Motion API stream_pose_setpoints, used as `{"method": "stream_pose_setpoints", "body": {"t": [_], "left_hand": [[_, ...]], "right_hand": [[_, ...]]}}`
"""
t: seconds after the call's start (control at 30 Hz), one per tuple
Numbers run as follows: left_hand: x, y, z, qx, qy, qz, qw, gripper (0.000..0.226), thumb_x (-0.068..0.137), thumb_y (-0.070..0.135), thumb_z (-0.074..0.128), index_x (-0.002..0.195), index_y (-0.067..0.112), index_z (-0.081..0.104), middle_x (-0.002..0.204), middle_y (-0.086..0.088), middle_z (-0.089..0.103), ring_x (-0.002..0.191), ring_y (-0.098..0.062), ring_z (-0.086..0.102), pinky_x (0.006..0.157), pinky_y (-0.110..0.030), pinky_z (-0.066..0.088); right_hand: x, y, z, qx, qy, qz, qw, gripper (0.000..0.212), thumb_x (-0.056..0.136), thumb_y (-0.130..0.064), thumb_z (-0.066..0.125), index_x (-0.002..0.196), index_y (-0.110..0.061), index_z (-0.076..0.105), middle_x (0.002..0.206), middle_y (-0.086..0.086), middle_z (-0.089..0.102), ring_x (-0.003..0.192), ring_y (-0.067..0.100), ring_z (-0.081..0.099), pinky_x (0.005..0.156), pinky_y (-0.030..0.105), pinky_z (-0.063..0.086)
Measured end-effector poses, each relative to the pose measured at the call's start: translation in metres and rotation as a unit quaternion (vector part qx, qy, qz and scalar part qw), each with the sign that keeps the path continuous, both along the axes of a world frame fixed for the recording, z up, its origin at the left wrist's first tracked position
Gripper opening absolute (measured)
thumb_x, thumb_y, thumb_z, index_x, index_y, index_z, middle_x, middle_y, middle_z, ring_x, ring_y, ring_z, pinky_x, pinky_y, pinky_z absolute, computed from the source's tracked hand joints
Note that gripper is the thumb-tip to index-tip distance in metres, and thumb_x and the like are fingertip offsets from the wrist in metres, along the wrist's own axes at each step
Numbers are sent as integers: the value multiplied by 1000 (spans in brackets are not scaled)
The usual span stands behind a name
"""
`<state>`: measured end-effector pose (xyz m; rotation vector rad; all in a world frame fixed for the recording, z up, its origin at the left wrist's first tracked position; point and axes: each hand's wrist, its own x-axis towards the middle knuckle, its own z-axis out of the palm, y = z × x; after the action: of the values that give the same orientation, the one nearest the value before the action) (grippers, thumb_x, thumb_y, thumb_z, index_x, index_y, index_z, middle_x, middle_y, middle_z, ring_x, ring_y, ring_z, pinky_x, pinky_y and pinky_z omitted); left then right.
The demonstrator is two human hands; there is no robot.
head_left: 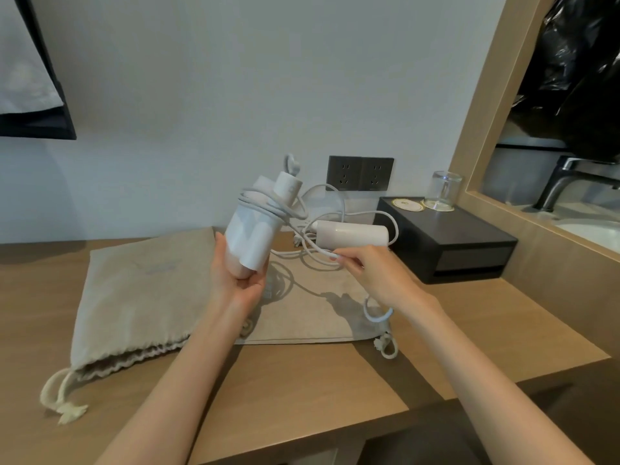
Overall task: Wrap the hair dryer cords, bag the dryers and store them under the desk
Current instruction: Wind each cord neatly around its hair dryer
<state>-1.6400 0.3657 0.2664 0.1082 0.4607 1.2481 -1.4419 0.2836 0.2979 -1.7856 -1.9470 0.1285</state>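
Presently left hand (240,280) grips dryer (250,234); right hand (375,273) pinches cord (322,251).

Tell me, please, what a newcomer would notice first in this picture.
The left hand holds a white hair dryer above the desk, its cord partly wound round it, while the right hand pinches the loose part. Two beige drawstring bags lie beneath, a second dryer behind.
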Motion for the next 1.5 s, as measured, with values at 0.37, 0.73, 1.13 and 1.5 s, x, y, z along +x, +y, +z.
{"method": "stream_pose_setpoints", "body": {"t": [0.37, 0.73, 1.13, 1.5], "left_hand": [[2, -9, 5, 47, 50, 91, 993, 46, 84, 39, 67, 121, 15, 54, 108, -3, 67, 93, -15, 67, 66, -29, 59], [5, -11, 4, 235, 301, 270, 884, 54, 80, 32, 73, 122, 36, 40, 119, 9, 50, 93, -5, 58, 59, -23, 50], [1, -14, -5, 420, 565, 215, 677, 60, 71, 40, 77, 122, 42, 44, 122, 9, 52, 111, -13, 51, 91, -38, 49], [-2, -15, 6, 425, 488, 104, 756, 60, 62, 45, 74, 117, 44, 49, 96, 10, 57, 75, 3, 56, 61, -13, 48]], "right_hand": [[-23, -17, 18, 42, -166, 26, 985, 24, 100, -36, 41, 93, -26, 62, 69, -7, 53, 60, 12, 46, 48, 28, 30], [-25, -30, 21, 10, -132, 27, 991, 22, 99, -34, 45, 92, -21, 60, 65, -8, 50, 53, 8, 41, 45, 23, 24], [-22, -29, 56, 136, -209, -50, 967, 32, 81, -56, 61, 85, -25, 69, 76, -7, 64, 77, 13, 56, 62, 29, 42], [2, -6, 70, 354, -69, -86, 929, 23, 77, -53, 68, 79, -31, 75, 59, -11, 54, 59, 14, 53, 51, 25, 30]]}}
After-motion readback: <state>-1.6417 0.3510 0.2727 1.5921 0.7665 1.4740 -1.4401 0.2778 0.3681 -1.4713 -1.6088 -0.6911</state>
